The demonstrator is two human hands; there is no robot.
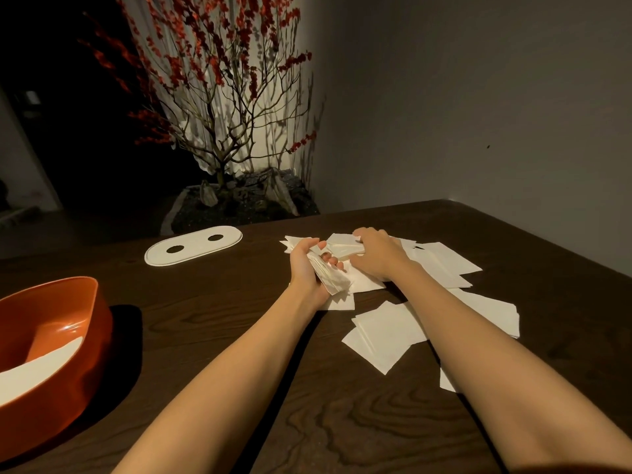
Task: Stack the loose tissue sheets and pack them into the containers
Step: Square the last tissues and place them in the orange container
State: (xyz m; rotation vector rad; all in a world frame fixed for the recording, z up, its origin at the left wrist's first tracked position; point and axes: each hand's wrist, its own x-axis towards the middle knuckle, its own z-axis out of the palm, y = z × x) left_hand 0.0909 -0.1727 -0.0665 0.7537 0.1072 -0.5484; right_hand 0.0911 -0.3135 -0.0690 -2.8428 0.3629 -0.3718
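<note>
Stretching across the whole lower view, a dark wooden table [212, 336] is seen, its grain lit from above. Beyond its far edge a planter with a bare tree [225, 131] carrying red blossoms is set against a pale curtain. At the near left an orange container [51, 354] is placed on the table, and a white layer is visible inside it. Farther back, well apart from the container, a flat white oval lid [193, 249] with two dark holes is laid on the wood.

On the right half, loose tissue sheets [383, 333] are scattered flat, some overlapping, reaching from the near edge towards the hands. A gathered stack of tissues [330, 277] is gripped in the left hand [304, 268], with the fingers curled round it and the stack tilted on its edge above the spread. Just beside it, the right hand [378, 251] is lowered over the far sheets, fingers bent onto a folded tissue [345, 249] at the top of the pile. The two hands are held close together, nearly touching.
</note>
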